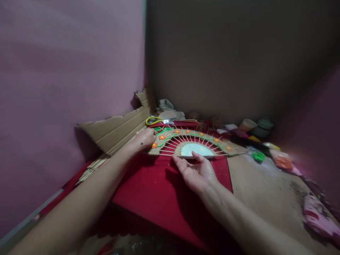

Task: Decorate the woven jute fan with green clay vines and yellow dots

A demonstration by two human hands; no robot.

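Behind the fan [197, 149] lie yellow-handled scissors [154, 120].

Half-round fan [183, 136] with orange flowers, over red surface [148, 187]. At left end, left hand [146, 138], fingers curled; at lower edge, right hand [198, 173], palm up, fingers spread. Behind, yellow-handled scissors [154, 120]; to the left, cardboard [119, 131]; to the right, green packet [258, 157].

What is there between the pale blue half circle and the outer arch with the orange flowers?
In the head view, a narrow brown band and thin sticks spreading out to the arch, with red surface showing through.
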